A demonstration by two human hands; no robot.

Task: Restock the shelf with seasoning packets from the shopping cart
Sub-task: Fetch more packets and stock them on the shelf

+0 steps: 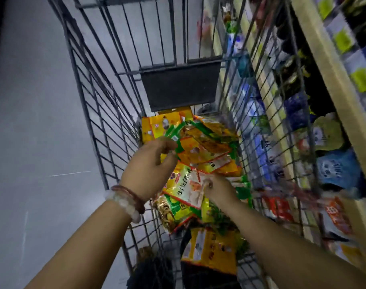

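Both hands are working inside the shopping cart (pixel 107 113), where the seasoning packets (pixel 207 147) are lying in a loose heap. The left hand (pixel 150 163) is pinching a green-edged packet (pixel 177 140); the right hand (pixel 217 188) is pinching a yellow packet (pixel 188 190). Slick, overlapping wrappers could slide out of such light grips, or drag neighbouring packets along toward the shelf (pixel 328 65).

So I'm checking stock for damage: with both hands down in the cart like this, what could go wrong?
The left hand pinches just the green edge of one packet, so it may tear or slip. The right hand grips another packet within a loose, overlapping pile; lifting it could drag neighbours along. The cart has open wire sides, so corners may snag.
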